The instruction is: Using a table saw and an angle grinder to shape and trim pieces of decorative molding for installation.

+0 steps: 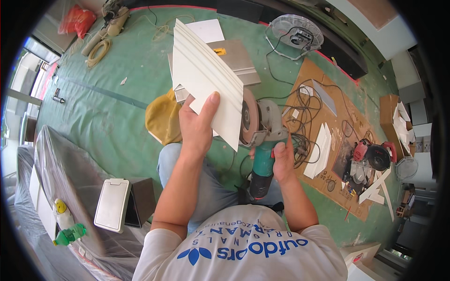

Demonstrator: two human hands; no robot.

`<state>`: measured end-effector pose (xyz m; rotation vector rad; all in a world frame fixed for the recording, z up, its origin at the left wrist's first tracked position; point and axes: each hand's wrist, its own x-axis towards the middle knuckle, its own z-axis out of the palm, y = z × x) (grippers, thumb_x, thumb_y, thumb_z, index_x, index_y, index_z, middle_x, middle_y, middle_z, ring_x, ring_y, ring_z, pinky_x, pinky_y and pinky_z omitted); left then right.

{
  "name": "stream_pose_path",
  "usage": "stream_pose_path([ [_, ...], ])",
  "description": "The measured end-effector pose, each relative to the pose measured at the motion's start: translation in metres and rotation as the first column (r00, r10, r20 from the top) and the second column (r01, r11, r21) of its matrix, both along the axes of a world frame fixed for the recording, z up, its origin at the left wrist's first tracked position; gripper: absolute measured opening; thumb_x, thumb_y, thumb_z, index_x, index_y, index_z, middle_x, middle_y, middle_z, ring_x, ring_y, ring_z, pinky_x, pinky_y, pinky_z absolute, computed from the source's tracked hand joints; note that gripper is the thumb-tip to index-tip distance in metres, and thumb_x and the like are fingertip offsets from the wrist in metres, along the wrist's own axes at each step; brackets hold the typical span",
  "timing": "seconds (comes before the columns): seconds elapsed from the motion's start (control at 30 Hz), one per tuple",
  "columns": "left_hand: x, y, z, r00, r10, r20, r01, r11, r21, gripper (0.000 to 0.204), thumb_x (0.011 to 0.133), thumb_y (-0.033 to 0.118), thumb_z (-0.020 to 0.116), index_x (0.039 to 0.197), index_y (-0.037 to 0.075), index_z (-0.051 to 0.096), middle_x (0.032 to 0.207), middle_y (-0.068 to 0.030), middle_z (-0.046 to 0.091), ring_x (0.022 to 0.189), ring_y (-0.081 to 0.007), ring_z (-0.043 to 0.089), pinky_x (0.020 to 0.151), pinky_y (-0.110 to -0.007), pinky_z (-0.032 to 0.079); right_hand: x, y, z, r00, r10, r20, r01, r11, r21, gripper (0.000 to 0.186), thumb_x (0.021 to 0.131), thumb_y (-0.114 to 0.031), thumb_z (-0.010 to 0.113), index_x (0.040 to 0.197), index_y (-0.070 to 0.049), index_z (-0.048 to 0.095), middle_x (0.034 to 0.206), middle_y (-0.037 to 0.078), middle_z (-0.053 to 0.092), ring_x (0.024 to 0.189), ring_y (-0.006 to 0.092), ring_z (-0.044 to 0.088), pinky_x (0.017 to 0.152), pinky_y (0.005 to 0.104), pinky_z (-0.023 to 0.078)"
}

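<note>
My left hand grips a white piece of moulding with lengthwise ridges and a slanted cut end, its thumb pressed on the face. In my right hand is a teal and black angle grinder, fingers wrapped around its body. The grinder's disc stands on edge right beside the moulding's cut end; whether they touch I cannot tell. Behind the moulding lies a grey-brown panel or box with a yellow label. A mustard-yellow cloth item rests left of my left hand.
At the back stands a floor fan. On the right, a cardboard sheet carries tangled cables, white strips and a red-and-black saw. Plastic sheeting, a white-lidded bin and a green bottle are at left.
</note>
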<state>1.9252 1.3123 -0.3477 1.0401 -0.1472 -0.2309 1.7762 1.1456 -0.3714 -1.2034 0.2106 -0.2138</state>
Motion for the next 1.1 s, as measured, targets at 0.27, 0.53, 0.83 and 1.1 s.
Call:
stream_pose_path([
  [0.27,0.0016,0.0007,0.0007,1.0,0.006,-0.005,-0.007,0.999,-0.044,0.048,0.097,0.024,0.074,0.13,-0.008,0.061,0.118,-0.0118,0.071,0.102,-0.0154,0.069,0.088,-0.03,0.055,-0.0006,0.0022,-0.0024,1.0,0.007,-0.016,-0.007,1.0,-0.013,0.108,0.086,-0.069,0.07,0.162,-0.01,0.02,0.123,0.014,0.066,0.086,0.0228,0.072,0.074,0.0365,0.06],
  [0.53,0.0039,0.0016,0.0004,1.0,0.0,-0.008,0.0,0.999,-0.048,0.053,0.097,0.026,0.074,0.134,-0.008,0.055,0.122,-0.0151,0.067,0.105,-0.0208,0.069,0.09,-0.034,0.057,0.0,0.0057,-0.0029,1.0,0.004,-0.023,-0.005,1.0,-0.016,0.109,0.086,-0.069,0.071,0.161,-0.01,0.02,0.123,0.014,0.066,0.086,0.0227,0.072,0.075,0.0369,0.061],
  [0.83,0.0064,0.003,-0.0038,1.0,0.004,0.002,-0.004,0.999,-0.044,0.054,0.098,0.026,0.074,0.134,-0.008,0.055,0.122,-0.0148,0.067,0.106,-0.0209,0.069,0.092,-0.035,0.057,0.0015,0.0083,-0.003,1.0,0.012,-0.007,-0.013,0.999,-0.033,0.11,0.086,-0.069,0.07,0.161,-0.008,0.019,0.12,0.014,0.067,0.086,0.023,0.072,0.074,0.0358,0.06],
  [1.1,0.0076,0.0026,-0.0024,1.0,0.013,0.005,-0.013,0.999,-0.044,0.052,0.098,0.025,0.073,0.134,-0.008,0.055,0.123,-0.0155,0.067,0.106,-0.0211,0.069,0.092,-0.035,0.057,-0.0019,0.0091,-0.0075,1.0,0.026,-0.013,-0.027,0.999,-0.019,0.111,0.087,-0.068,0.07,0.162,-0.008,0.016,0.122,0.015,0.066,0.086,0.0225,0.071,0.076,0.0364,0.06],
])
